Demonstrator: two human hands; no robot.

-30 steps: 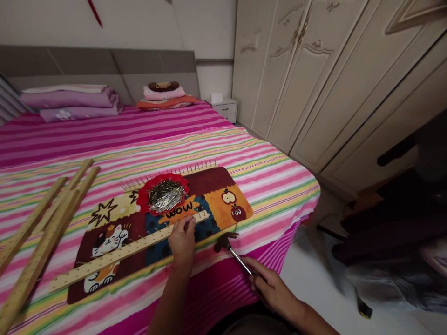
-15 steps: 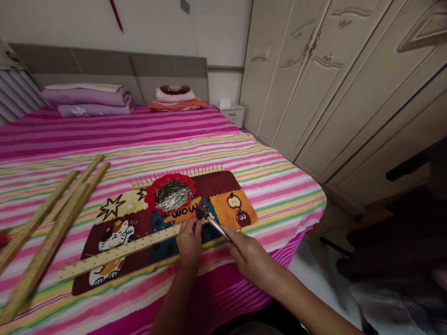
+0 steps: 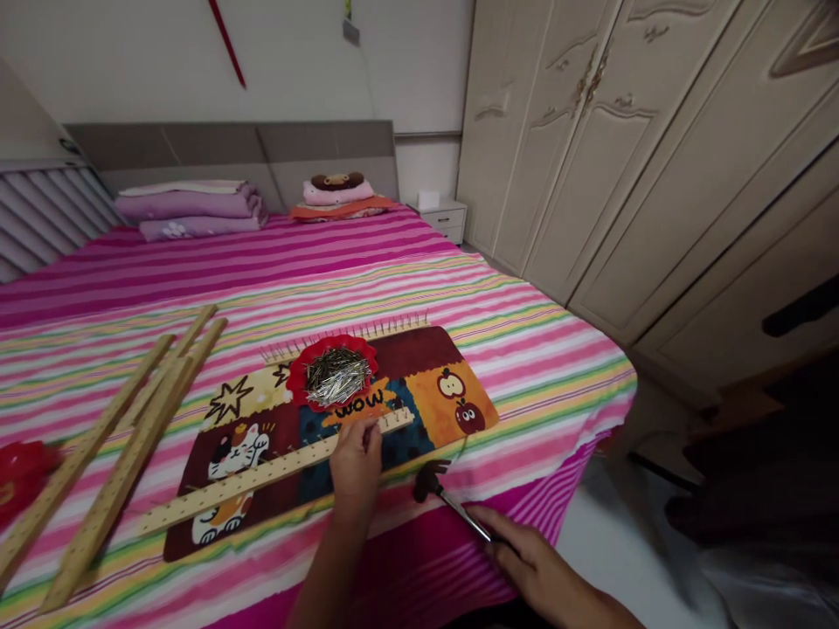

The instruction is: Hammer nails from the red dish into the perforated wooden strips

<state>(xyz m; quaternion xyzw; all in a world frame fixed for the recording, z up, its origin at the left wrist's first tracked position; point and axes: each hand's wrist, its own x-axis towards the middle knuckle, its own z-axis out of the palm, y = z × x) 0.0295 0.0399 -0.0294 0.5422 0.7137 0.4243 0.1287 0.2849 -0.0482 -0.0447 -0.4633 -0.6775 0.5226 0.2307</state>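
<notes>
A hammer with a dark claw head and a shiny shaft is held by its handle in my right hand. Its head hovers or rests at the bed's near side, right of the wooden strip and apart from it. My left hand is closed over that strip near its right part, fingertips pinched together; what lies between them is hidden. Nails stand in the strip on both sides of the hand. Beneath is a patterned mat with a cat, apples and "wow". A red scalloped bowl of loose nails sits behind.
A second strip with upright nails lies along the mat's far edge. Several wooden strips are piled at left beside another red item. Folded bedding sits near the headboard; a wardrobe stands at right.
My right hand has drawn the hammer down and right, away from the strip. My left hand stays pinched at the strip. The whole view has shifted slightly.
</notes>
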